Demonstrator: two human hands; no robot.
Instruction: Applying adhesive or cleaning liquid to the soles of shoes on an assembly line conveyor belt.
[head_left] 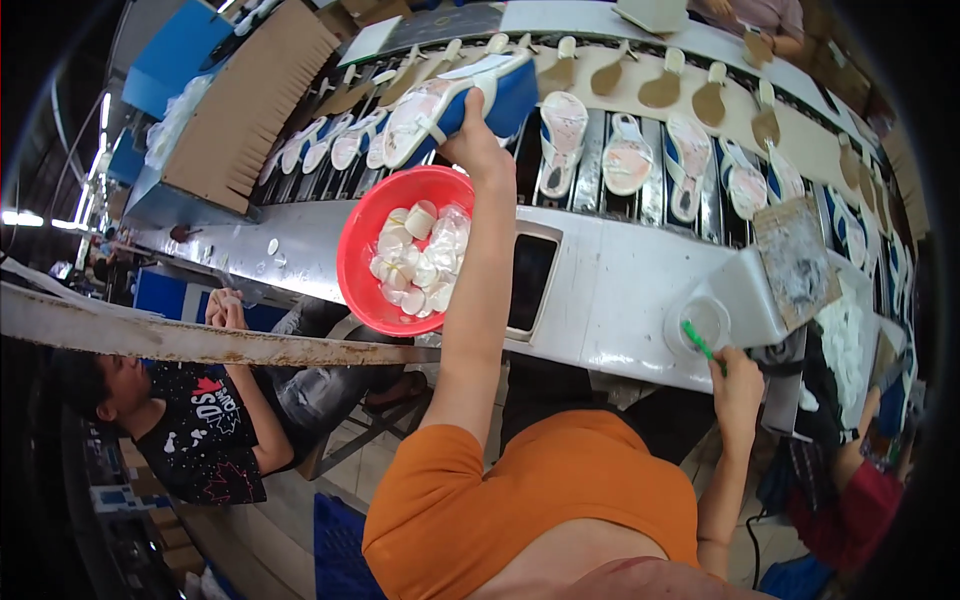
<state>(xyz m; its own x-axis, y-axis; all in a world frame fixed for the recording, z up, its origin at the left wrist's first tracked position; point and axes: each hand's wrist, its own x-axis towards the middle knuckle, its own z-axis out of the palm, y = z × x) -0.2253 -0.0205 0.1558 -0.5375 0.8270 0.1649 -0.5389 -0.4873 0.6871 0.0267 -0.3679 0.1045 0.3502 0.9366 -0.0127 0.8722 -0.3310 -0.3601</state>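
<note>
My left hand (478,150) reaches forward over the work table and grips a blue and white sandal (415,118) on its last, whose whitish, smeared underside shows. My right hand (738,388) is closed round the green handle of a brush (695,336). The brush dips into a small translucent cup (724,312) on the table's right part; its bristles are hard to make out. Under my left forearm stands a red bowl (350,262) of white round pieces (404,272) and clear plastic.
Beyond the table, a roller conveyor (590,190) carries several upturned sandals (627,155). Tan soles (661,85) lie on a strip behind it. A stained board (793,262) leans at right. A cardboard panel (245,105) rises at left. A seated person (190,430) is at left, others nearby.
</note>
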